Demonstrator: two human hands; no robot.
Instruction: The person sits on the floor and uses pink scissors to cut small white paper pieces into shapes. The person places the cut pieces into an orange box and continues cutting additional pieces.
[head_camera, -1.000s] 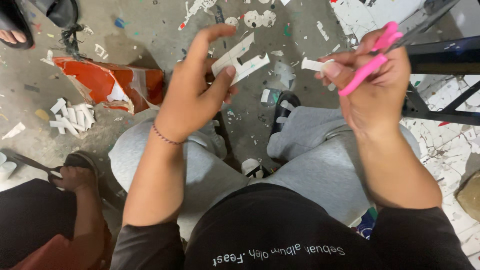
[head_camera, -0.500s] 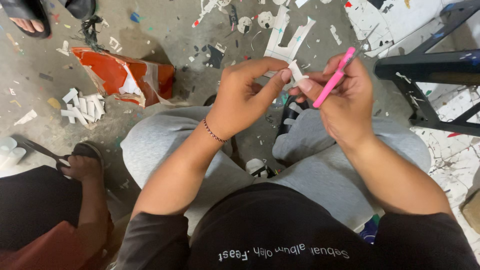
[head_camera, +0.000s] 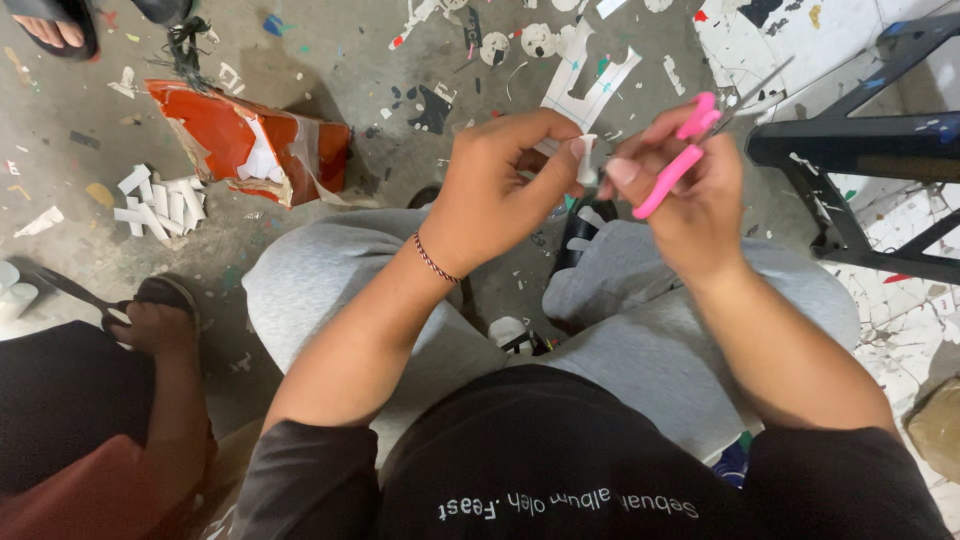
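My left hand (head_camera: 500, 185) pinches a small white paper piece (head_camera: 586, 158) between thumb and fingers, above my grey-trousered knees. My right hand (head_camera: 690, 190) is closed around pink-handled scissors (head_camera: 685, 150), whose thin blades point up and right toward a dark stool. Both hands nearly touch at the paper piece. A larger white cut-out shape (head_camera: 590, 85) lies on the floor just behind the hands.
A torn orange-red box (head_camera: 250, 140) and a pile of white strips (head_camera: 160, 200) lie on the concrete floor at left. Another person's hand (head_camera: 150, 320) holds dark scissors at lower left. A dark metal stool (head_camera: 860, 150) stands at right. Paper scraps litter the floor.
Both hands have come together and lowered toward my knees. The long white cut-out seen in my left hand a second ago is gone from it; only a small piece is pinched now.
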